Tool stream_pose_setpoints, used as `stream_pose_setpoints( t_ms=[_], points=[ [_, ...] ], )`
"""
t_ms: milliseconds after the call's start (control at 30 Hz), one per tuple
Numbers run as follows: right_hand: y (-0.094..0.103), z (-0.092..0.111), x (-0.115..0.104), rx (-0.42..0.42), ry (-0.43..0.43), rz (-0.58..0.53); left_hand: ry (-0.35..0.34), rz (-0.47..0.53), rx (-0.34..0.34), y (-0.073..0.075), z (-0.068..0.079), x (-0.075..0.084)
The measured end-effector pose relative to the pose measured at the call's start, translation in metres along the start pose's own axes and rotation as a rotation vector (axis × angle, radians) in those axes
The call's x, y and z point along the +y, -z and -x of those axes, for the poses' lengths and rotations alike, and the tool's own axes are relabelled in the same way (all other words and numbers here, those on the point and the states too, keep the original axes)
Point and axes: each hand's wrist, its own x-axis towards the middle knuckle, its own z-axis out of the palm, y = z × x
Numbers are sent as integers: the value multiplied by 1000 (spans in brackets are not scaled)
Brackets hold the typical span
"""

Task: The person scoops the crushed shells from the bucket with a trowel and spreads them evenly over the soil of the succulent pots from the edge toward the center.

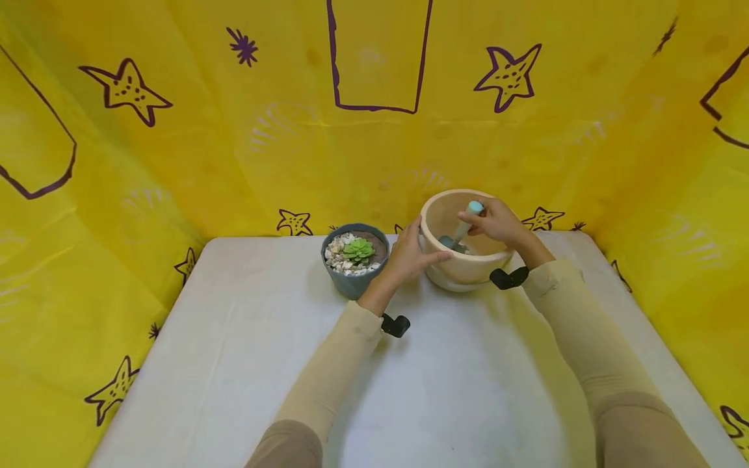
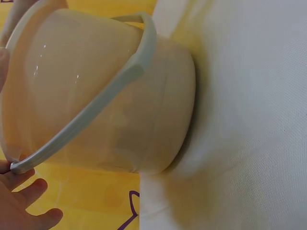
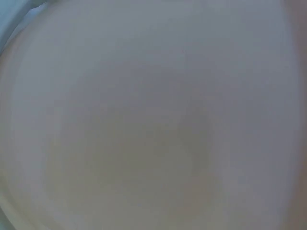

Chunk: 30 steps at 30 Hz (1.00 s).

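Note:
A cream bucket point(image 1: 468, 268) with a pale handle point(image 2: 98, 103) stands at the back of the table. My left hand point(image 1: 407, 252) rests against its left side near the rim, thumb spread across the front and fingers extended along the side. In the left wrist view, one finger touches the handle's pivot and other fingertips point(image 2: 53, 215) are off the bucket. My right hand point(image 1: 499, 224) reaches over the rim and grips the light teal handle of a small shovel point(image 1: 466, 224). The shovel's grey-blue end is down inside the bucket. A blurred pale surface fills the right wrist view.
Left of the bucket, close to my left hand, stands a blue-grey pot point(image 1: 351, 283) with white pebbles, brown filling and a green succulent point(image 1: 358, 249). A white-covered table point(image 1: 263, 364) lies beneath. Yellow sheeting point(image 1: 374, 156) with drawn starfish rises directly behind and along both sides.

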Motion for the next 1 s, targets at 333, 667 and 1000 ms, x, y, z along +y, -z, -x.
stream_pose_setpoints(
  t_ms=[333, 667, 1000],
  points=[
    [-3, -4, 3, 70, -111, 25, 8, -8, 5, -1, 5, -2],
    [-3, -3, 10, 177, -181, -168, 26, -37, -36, -1, 10, 0],
    [3, -11, -3, 197, -210, -194, 7, -50, -33, 4, 4, 4]
  ],
)
